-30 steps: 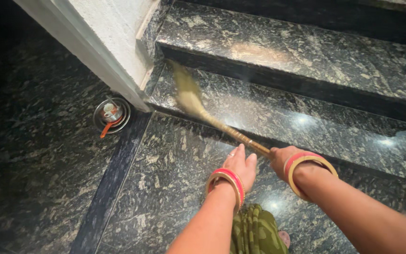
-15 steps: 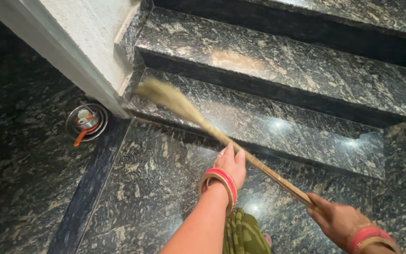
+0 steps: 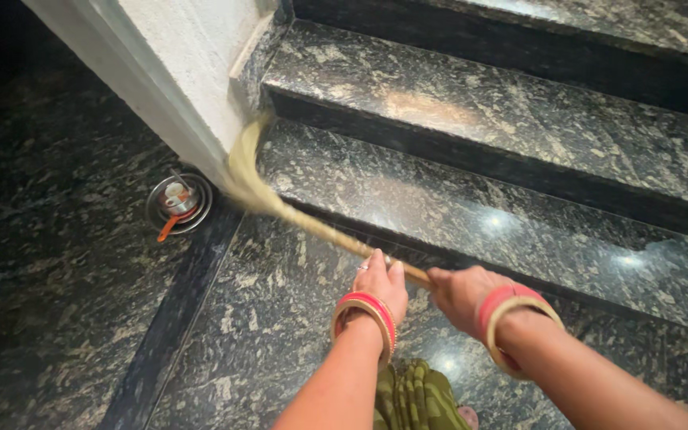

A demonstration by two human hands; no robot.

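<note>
Dark speckled granite everywhere: polished floor (image 3: 65,263) underfoot, glossy steps (image 3: 471,207) climbing away to the upper right, spots of lamp glare on the lowest tread. Right hand (image 3: 462,295) closed tight around the end of a broom handle, fingers wrapped under it, red and gold bangles (image 3: 511,318) on the wrist. Left hand (image 3: 381,283) just beside it, fingers together and mostly straight, laid over the handle; a ring on one finger, a red and gold bangle stack (image 3: 364,318) on that wrist too; whether it truly grips or only rests there, cannot tell. Broom (image 3: 268,199) slanting up and left from the two hands, thin pale straw bound into a slender stick near the grip, flaring into a soft tan brush blurred by motion. Brush end pressed into the corner where the lowest step meets the white plastered wall (image 3: 193,56), bristles bent upward against the wall's edge. Just left of the brush, on the floor at the foot of the wall, a round steel plate (image 3: 157,209) carrying a small metal cup and an orange-handled spoon, close to the bristles but apart from them. A darker stone band running across the floor below the plate. Green patterned cloth (image 3: 416,398) at the bottom edge, between the forearms.
</note>
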